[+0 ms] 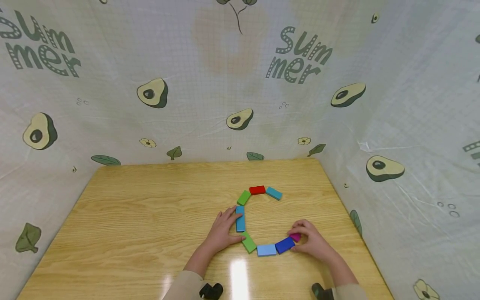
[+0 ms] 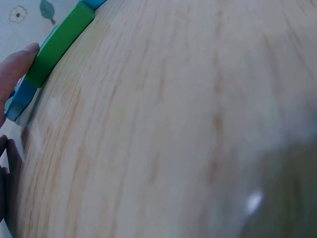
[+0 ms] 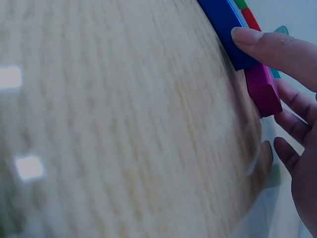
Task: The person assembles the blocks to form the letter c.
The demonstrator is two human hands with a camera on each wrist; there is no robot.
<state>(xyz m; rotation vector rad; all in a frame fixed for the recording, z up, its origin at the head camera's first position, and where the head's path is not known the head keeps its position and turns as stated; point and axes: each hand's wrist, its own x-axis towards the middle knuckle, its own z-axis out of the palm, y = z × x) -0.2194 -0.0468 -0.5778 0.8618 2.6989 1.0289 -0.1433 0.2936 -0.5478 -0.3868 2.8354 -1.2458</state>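
Observation:
Several coloured rectangular blocks lie on the table in a curve open to the right. My left hand [image 1: 222, 231] rests beside its left side, fingertips on a blue block [image 1: 240, 223] and thumb touching a green block [image 1: 249, 243]. In the left wrist view the thumb meets that green block [image 2: 62, 43]. At the curve's lower right end, the fingers of my right hand [image 1: 308, 240] curl round a magenta block [image 1: 296, 237]. The right wrist view shows the thumb against the adjoining dark blue block [image 3: 225, 32], with fingers behind the magenta block [image 3: 262, 91].
A light blue block [image 1: 266, 250] lies between the green and dark blue ones. Farther back are another green block [image 1: 243, 198], a red block [image 1: 257, 190] and a blue block [image 1: 274, 193]. Printed cloth [image 1: 202, 125] hangs behind and beside the wooden table [image 1: 150, 208].

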